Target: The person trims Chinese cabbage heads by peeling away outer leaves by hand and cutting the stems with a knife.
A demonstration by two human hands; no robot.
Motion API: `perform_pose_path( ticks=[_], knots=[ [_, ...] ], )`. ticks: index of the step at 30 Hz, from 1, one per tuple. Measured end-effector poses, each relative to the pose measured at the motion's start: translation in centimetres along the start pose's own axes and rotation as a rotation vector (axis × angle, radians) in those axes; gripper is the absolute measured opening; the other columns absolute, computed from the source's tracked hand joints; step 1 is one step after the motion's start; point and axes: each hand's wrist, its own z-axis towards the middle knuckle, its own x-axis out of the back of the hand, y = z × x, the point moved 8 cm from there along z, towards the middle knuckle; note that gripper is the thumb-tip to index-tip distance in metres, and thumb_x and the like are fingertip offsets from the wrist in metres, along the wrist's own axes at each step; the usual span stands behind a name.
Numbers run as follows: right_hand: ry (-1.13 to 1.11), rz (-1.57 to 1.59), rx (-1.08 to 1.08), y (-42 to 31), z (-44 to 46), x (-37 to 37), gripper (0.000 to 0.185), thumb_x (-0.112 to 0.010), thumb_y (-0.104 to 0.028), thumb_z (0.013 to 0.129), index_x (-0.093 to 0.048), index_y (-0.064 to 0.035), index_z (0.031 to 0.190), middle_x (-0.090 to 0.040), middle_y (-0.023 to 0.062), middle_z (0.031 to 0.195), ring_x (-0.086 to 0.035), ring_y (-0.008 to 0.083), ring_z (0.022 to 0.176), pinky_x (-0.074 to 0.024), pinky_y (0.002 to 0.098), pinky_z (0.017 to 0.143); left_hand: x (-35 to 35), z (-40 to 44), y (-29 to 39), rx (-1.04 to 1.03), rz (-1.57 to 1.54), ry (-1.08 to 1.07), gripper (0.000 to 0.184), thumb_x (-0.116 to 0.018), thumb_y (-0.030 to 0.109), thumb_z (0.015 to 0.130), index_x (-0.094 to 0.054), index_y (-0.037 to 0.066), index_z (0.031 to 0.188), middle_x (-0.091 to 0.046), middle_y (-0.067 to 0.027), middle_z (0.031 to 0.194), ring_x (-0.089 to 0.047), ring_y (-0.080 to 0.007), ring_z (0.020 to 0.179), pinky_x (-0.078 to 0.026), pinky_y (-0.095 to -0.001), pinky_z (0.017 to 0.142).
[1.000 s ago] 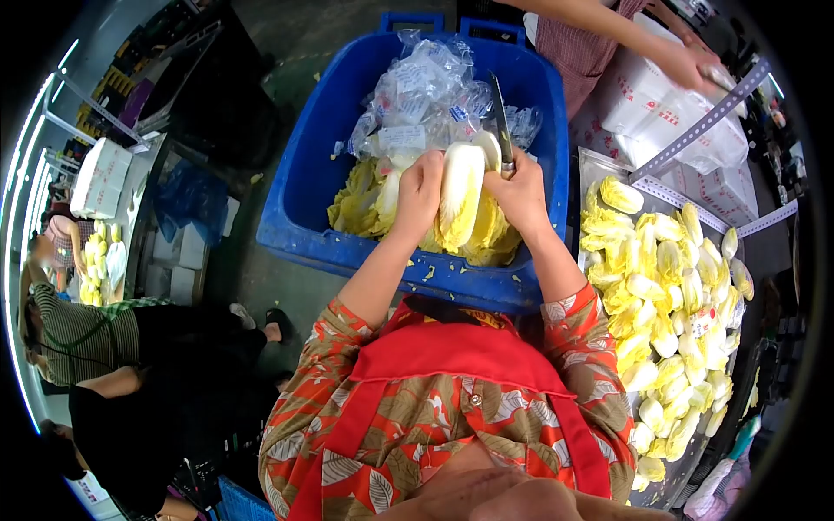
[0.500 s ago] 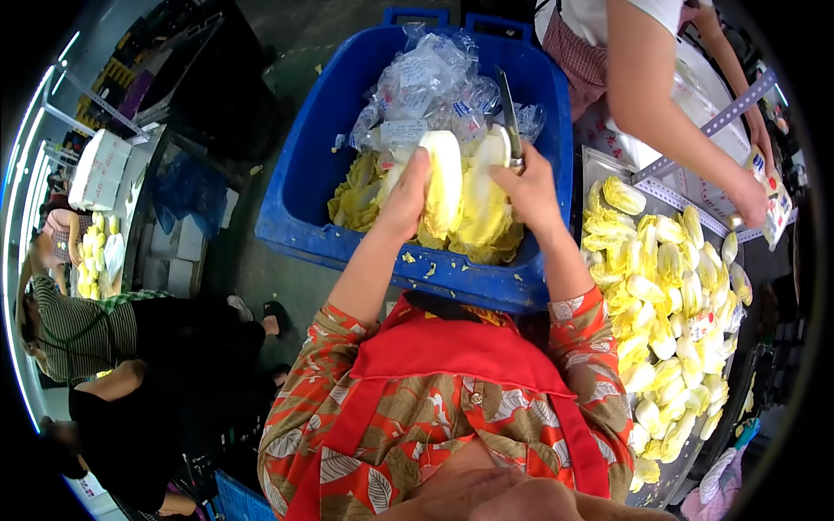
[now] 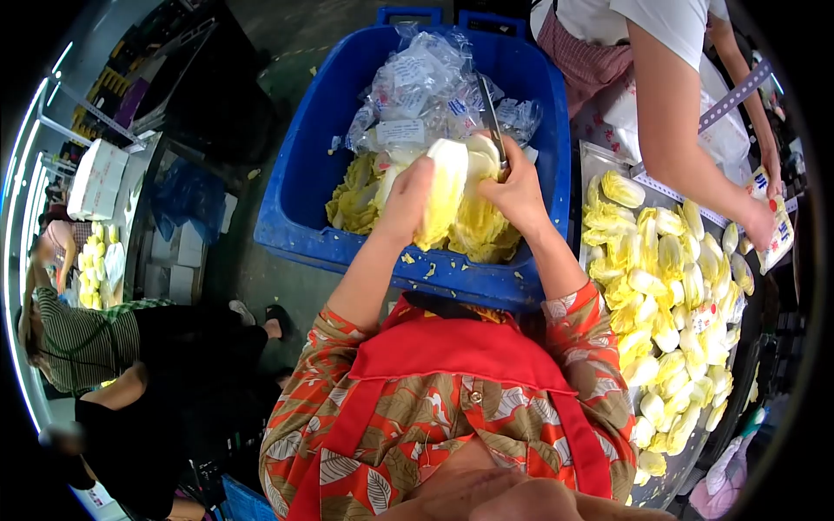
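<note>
Left hand (image 3: 407, 198): fingers gripping a pale cabbage (image 3: 446, 184) at 12 o'clock over the blue bin (image 3: 347, 253), probably to contain loose leaves (image 3: 350, 201).
Right hand (image 3: 521, 189): fingers closed round a knife (image 3: 491, 120), tip toward 12, seemingly for safety.
Cabbage heap (image 3: 667, 300): 3 o'clock, likely for easy reach.

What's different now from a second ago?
The left hand and its cabbage shifted slightly left. The co-worker's arm swung toward the picture's right edge, where they now hold a printed bag. The right hand still holds the knife; the bin stayed put.
</note>
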Motion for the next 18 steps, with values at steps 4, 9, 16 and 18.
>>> perform_pose_path(
  ticks=[4,9,16,18],
  knots=[
    [-0.095,0.368,-0.024,1.5,0.1,-0.7,0.049,-0.062,0.002,0.071,-0.054,0.0009,0.119,-0.062,0.006,0.099,-0.059,0.0102,0.086,-0.0459,0.0236,0.075,-1.2,0.0,-1.5,0.317,-0.648,-0.277,0.061,-0.036,0.055,0.094,-0.05,0.003,0.122,-0.062,-0.0122,0.103,-0.064,-0.0194,0.083,-0.054,-0.0314,0.071],
    [-0.064,0.436,-0.231,4.1,-0.2,-0.7,0.031,-0.067,-0.002,0.073,-0.058,0.002,0.103,-0.063,0.006,0.088,-0.06,0.0116,0.074,-0.048,0.0255,0.067,-1.5,-0.6,-1.5,0.284,-0.657,-0.234,0.057,-0.047,0.051,0.092,-0.05,0.003,0.122,-0.062,-0.0138,0.098,-0.064,-0.0247,0.084,-0.055,-0.0357,0.072],
    [0.017,0.57,-0.275,4.6,-0.3,-0.7,0.035,-0.073,-0.014,0.075,-0.058,0.0008,0.104,-0.061,0.0041,0.075,-0.056,0.0097,0.055,-0.0437,0.0231,0.049,0.5,0.0,-3.3,0.31,-0.477,0.142,0.044,-0.051,0.038,0.094,-0.054,0.0,0.117,-0.061,-0.0096,0.104,-0.061,-0.0191,0.091,-0.051,-0.0313,0.08],
    [-0.032,0.477,-0.278,4.8,-0.5,-1.1,0.041,-0.074,-0.016,0.075,-0.056,0.0005,0.108,-0.061,0.004,0.074,-0.054,0.0086,0.054,-0.0421,0.0215,0.048,0.2,0.0,-2.0,0.149,-0.294,0.097,0.04,-0.049,0.033,0.096,-0.054,-0.001,0.116,-0.06,-0.0072,0.107,-0.058,-0.0137,0.093,-0.047,-0.0275,0.084]
  ],
)
